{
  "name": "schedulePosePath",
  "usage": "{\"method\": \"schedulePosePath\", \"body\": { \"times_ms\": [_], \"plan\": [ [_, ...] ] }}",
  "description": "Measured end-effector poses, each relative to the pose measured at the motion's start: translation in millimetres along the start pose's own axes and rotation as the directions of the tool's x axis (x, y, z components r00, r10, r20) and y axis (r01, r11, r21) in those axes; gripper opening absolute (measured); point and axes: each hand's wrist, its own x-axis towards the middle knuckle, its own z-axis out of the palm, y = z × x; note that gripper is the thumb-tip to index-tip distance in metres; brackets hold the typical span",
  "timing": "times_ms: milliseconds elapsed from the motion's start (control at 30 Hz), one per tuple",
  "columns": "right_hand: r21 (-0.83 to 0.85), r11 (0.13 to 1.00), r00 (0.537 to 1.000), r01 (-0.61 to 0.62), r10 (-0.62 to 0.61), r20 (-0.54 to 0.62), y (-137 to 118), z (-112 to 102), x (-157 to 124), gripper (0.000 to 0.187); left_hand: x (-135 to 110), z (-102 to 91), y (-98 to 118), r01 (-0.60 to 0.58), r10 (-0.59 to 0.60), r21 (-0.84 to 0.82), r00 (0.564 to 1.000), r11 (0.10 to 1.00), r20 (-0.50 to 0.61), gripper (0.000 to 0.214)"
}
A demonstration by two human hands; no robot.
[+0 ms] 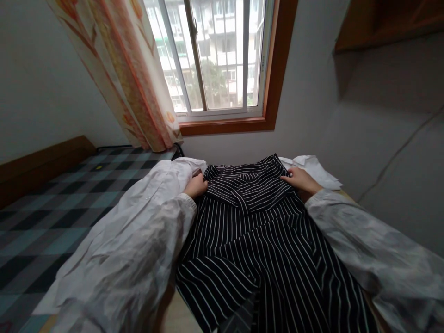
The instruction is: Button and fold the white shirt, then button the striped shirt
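Observation:
A black garment with thin white stripes (pixel 249 231) lies spread out before me, its far end towards the window. Whether it is a skirt, trousers or a dress I cannot tell. At its far left corner, the fingers of my left hand (pixel 197 186) are closed on the fabric. My right hand (pixel 302 179) pinches the far right corner between thumb and fingers. A folded band of the same striped cloth crosses between the hands. White cloth (pixel 138 203) lies along the garment's left side, partly behind my left sleeve. More white cloth (pixel 314 170) shows beyond my right hand.
A pale tabletop (pixel 178 314) shows under the garment at the front. To the left is a bed with a checked cover (pixel 69 203) and a wooden headboard (pixel 45 164). Ahead are a window (pixel 222 55) and a floral curtain (pixel 121 69). A wooden shelf (pixel 391 23) hangs upper right.

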Motion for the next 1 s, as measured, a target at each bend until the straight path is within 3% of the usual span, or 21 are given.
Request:
{"method": "schedulePosePath", "body": {
  "times_ms": [133,300,400,500,633,800,1000],
  "plan": [
    [-0.107,0.994,0.988,-0.036,0.019,-0.154,-3,4,-14,0.034,-14,-0.7,3,0.018,-0.017,0.124,1.000,0.992,-0.006,0.041],
    [-0.116,0.992,0.997,-0.047,0.040,-0.062,-6,0,-18,0.051,-16,-7.5,6,-0.029,0.016,0.145,0.996,0.989,0.093,0.044],
    [-0.100,0.995,0.999,0.025,-0.023,0.023,-2,-4,-17,0.039,-17,-11.9,6,-0.082,0.066,0.142,0.991,0.986,0.115,0.038],
    [-0.080,0.995,0.998,0.059,-0.059,-0.001,3,-5,-19,0.029,-21,-13.1,5,-0.074,0.063,0.153,0.995,0.985,0.078,0.038],
    [-0.043,0.999,1.000,0.021,-0.022,-0.015,3,-3,-19,0.032,-22,-11.8,7,-0.046,0.042,0.067,0.998,0.997,0.055,0.035],
    [0.009,1.000,0.999,-0.022,0.022,-0.026,-8,-4,5,0.048,-6,-10.5,13,0.132,-0.119,-0.159,0.989,0.979,0.084,0.039],
    [0.158,0.982,0.995,-0.101,0.103,-0.008,-17,-8,41,0.025,15,-6.9,17,0.145,-0.137,-0.183,0.989,0.972,0.058,0.024]
  ]
}}
